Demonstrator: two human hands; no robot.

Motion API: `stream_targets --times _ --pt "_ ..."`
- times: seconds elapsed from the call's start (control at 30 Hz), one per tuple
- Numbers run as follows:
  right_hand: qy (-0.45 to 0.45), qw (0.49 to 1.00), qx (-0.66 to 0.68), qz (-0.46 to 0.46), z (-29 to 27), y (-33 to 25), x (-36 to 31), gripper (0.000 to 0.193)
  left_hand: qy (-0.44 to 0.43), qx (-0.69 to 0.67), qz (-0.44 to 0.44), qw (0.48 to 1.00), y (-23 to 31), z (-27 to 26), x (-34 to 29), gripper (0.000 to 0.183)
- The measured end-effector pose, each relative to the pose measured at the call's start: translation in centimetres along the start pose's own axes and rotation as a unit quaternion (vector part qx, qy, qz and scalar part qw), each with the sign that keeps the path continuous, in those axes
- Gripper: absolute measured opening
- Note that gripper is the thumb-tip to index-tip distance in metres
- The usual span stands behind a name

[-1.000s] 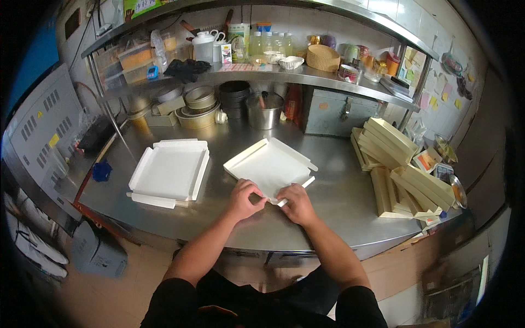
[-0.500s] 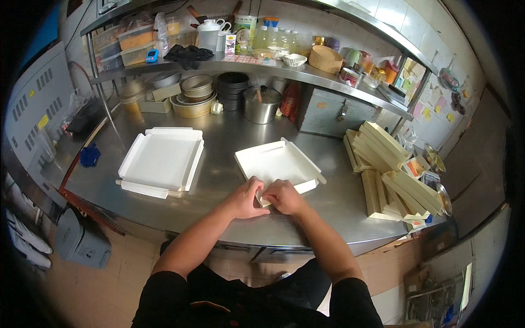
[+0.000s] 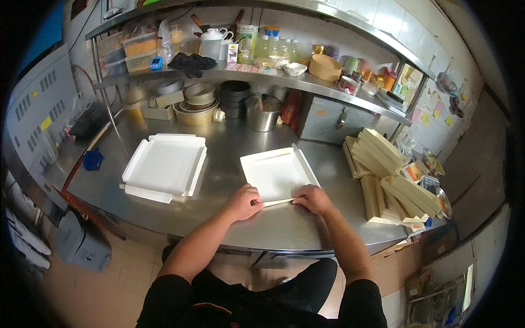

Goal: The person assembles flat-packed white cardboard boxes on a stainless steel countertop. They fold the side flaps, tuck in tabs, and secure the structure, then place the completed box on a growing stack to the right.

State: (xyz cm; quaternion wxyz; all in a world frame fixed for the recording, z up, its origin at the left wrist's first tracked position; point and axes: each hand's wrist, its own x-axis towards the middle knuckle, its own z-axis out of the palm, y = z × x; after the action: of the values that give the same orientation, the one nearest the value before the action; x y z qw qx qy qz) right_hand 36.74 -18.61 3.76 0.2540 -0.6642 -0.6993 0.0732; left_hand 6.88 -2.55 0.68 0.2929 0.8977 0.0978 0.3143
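Observation:
A shallow white cardboard box (image 3: 278,174) with partly raised walls lies on the steel counter in front of me. My left hand (image 3: 244,203) is closed on its near left corner, thumb and fingers pressed together on the near wall. My right hand (image 3: 313,199) grips the same wall at the near right corner, its fingers curled round the edge. Between the two hands the near wall shows as a thin raised strip. To the left lies a stack of flat white cardboard blanks (image 3: 164,164) with side flaps tilted up; neither hand touches it.
Several long cream cardboard boxes (image 3: 377,153) are piled at the right. Along the back stand a grey metal case (image 3: 333,121), a steel pot (image 3: 262,116) and stacked pans (image 3: 198,101). A shelf (image 3: 262,74) overhangs them. A blue object (image 3: 93,159) lies far left.
My hands have moved from close together at one corner to opposite ends of the near wall. The box has turned, so that wall now faces me.

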Motion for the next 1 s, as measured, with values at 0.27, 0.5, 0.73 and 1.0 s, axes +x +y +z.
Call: stream_targets --times 0.27,0.5,0.73,1.0 --pt "0.031 0.996 -0.046 -0.071 -1.1 2.6 1.1 0.022 -0.09 0.04 0.014 0.995 0.7 0.0 -1.1 0.012" --pt "-0.103 0.95 0.143 -0.258 4.9 -5.8 1.6 0.021 -0.309 0.175 0.034 0.934 5.1 -3.4 1.9 0.022" --pt "-0.181 0.954 0.148 -0.188 5.1 -6.0 1.6 0.022 -0.371 0.129 -0.092 0.915 4.1 -3.4 2.7 0.054" --pt "-0.156 0.964 0.122 -0.177 4.3 -7.9 1.2 0.018 -0.305 0.123 0.009 0.944 2.3 -3.2 1.2 0.057"
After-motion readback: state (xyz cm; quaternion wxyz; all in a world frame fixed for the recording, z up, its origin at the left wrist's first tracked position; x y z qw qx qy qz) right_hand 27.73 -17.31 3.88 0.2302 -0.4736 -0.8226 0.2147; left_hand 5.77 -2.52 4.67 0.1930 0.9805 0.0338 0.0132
